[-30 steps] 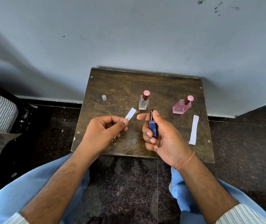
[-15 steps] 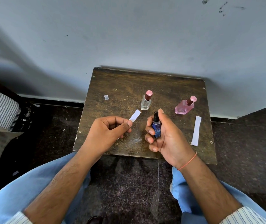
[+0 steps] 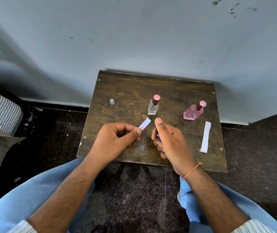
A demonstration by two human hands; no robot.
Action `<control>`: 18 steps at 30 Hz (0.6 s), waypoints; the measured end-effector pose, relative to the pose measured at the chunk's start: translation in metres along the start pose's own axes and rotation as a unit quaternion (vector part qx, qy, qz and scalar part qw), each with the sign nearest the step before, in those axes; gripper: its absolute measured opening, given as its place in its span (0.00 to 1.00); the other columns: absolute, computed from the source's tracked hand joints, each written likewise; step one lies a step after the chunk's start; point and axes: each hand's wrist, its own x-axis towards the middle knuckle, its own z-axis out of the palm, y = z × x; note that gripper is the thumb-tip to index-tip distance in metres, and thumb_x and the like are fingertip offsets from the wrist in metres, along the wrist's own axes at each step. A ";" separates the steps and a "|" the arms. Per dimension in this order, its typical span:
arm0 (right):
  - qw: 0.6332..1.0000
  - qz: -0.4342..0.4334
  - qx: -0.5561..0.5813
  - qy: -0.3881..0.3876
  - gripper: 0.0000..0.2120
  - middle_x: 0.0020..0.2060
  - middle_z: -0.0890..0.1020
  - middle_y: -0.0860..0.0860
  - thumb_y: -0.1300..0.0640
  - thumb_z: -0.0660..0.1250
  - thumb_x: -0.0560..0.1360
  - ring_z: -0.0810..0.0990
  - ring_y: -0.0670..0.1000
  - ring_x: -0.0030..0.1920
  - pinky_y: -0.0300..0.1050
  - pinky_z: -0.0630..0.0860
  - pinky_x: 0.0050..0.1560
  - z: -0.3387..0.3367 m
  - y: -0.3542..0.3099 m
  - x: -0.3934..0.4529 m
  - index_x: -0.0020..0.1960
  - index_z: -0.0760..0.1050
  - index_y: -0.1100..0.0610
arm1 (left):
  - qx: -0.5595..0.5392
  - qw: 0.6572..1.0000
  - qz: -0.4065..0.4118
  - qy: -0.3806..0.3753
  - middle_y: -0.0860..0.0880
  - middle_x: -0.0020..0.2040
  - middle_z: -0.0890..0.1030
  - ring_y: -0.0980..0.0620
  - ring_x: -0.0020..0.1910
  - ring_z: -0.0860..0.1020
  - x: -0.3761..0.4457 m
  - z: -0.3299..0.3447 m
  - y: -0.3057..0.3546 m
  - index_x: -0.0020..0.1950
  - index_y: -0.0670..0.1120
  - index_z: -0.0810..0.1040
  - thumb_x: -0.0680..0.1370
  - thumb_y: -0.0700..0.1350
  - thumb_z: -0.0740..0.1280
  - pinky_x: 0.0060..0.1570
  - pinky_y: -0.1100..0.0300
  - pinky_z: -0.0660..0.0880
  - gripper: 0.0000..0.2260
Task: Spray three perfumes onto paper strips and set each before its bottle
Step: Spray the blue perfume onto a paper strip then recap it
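The small wooden table [image 3: 124, 91] stands against the wall, and over its near half both hands work; the right hand [image 3: 171, 142] is wrapped shut around a small blue spray bottle [image 3: 158, 137], mostly hidden, with the thumb lying along its top; the left hand [image 3: 116, 140] pinches a paper strip [image 3: 144, 123] between thumb and forefinger, its free end angled toward the nozzle. To spray well, I judge the strip should sit just beside the nozzle and be held steady, the press short. Behind stand a clear bottle [image 3: 153, 106] and a pink bottle [image 3: 193, 111], both capped; a second strip [image 3: 205, 137] lies in front of the pink one; a small clear cap [image 3: 111, 101] rests far left. Nothing blocks the spray path.
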 end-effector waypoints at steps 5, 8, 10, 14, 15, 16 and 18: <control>0.996 -0.012 -0.053 0.066 0.29 0.23 0.68 0.44 0.29 0.59 0.77 0.65 0.43 0.24 0.41 0.60 0.33 0.000 0.001 0.002 0.31 0.72 0.52 | -0.003 1.000 0.004 -0.015 0.48 0.40 0.89 0.46 0.37 0.77 -0.001 0.002 -0.001 0.45 0.53 0.90 0.76 0.54 0.77 0.42 0.49 0.73 0.06; 0.992 -0.034 -0.074 0.099 0.30 0.25 0.69 0.47 0.31 0.60 0.76 0.67 0.48 0.27 0.47 0.64 0.35 0.001 0.002 0.003 0.33 0.71 0.57 | -0.004 1.000 0.000 -0.027 0.47 0.40 0.89 0.44 0.36 0.75 -0.001 0.004 -0.002 0.45 0.53 0.90 0.77 0.53 0.77 0.41 0.48 0.71 0.05; 0.988 -0.053 -0.080 0.125 0.27 0.27 0.72 0.48 0.32 0.62 0.76 0.70 0.50 0.30 0.52 0.69 0.37 0.002 0.003 0.002 0.38 0.76 0.56 | -0.010 0.999 -0.010 -0.031 0.47 0.40 0.89 0.44 0.36 0.74 0.000 0.005 -0.002 0.45 0.52 0.90 0.79 0.49 0.77 0.41 0.48 0.70 0.04; 0.985 -0.068 -0.072 0.142 0.14 0.28 0.73 0.49 0.35 0.63 0.75 0.71 0.50 0.29 0.57 0.73 0.36 0.004 0.003 0.001 0.47 0.78 0.44 | -0.023 0.999 -0.018 -0.038 0.45 0.40 0.89 0.44 0.36 0.74 -0.001 0.007 -0.001 0.45 0.50 0.90 0.79 0.47 0.77 0.41 0.47 0.69 0.04; 0.985 -0.070 -0.071 0.143 0.12 0.28 0.73 0.50 0.36 0.63 0.75 0.71 0.51 0.30 0.60 0.74 0.36 0.005 0.003 0.002 0.47 0.78 0.42 | -0.024 0.999 -0.018 -0.039 0.45 0.40 0.89 0.44 0.37 0.74 -0.001 0.007 -0.001 0.45 0.49 0.90 0.79 0.47 0.77 0.42 0.47 0.69 0.04; 0.984 -0.071 -0.073 0.145 0.11 0.28 0.73 0.51 0.36 0.63 0.75 0.72 0.52 0.30 0.63 0.74 0.37 0.004 0.003 0.002 0.48 0.77 0.41 | -0.024 0.999 -0.019 -0.040 0.45 0.40 0.89 0.44 0.37 0.74 -0.001 0.007 -0.001 0.45 0.49 0.90 0.79 0.47 0.77 0.42 0.47 0.69 0.04; 0.984 -0.071 -0.076 0.146 0.09 0.28 0.73 0.51 0.37 0.63 0.75 0.72 0.53 0.30 0.65 0.75 0.37 0.005 0.004 0.003 0.48 0.77 0.41 | -0.025 0.999 -0.020 -0.042 0.46 0.41 0.89 0.44 0.37 0.74 -0.001 0.006 -0.001 0.46 0.50 0.90 0.79 0.47 0.77 0.42 0.47 0.69 0.04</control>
